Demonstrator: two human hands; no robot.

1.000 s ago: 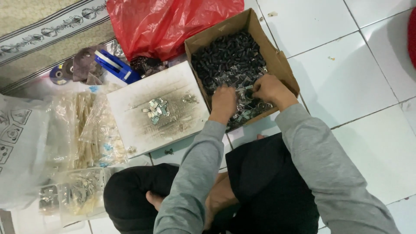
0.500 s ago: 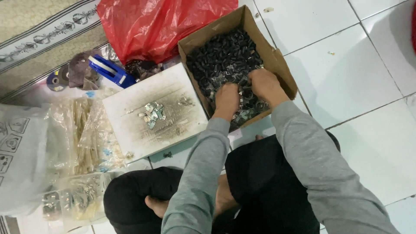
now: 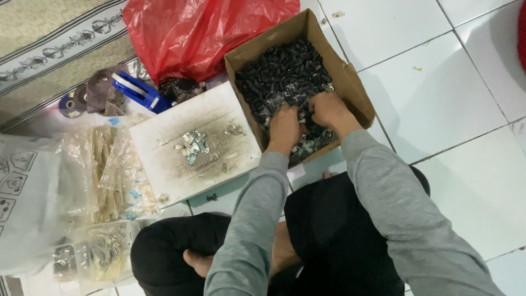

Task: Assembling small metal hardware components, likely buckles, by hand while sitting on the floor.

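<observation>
Both my hands are down inside the open brown cardboard box point(image 3: 350, 82) in the upper middle of the frame, which is filled with small black cylindrical parts point(image 3: 282, 74) and a few silvery metal pieces near its lower edge. My left hand point(image 3: 285, 125) and my right hand point(image 3: 327, 109) sit close together, almost touching, fingers curled into the heap; whether either one actually grips a piece I cannot tell. Just left of the box lies a stained white flat board point(image 3: 219, 148) with a small cluster of shiny metal clips point(image 3: 193, 145) on it. A crumpled red plastic bag point(image 3: 192, 33) lies at the top, and clear plastic bags point(image 3: 104, 175) fill the left side on the white tiled floor point(image 3: 438, 93).
</observation>
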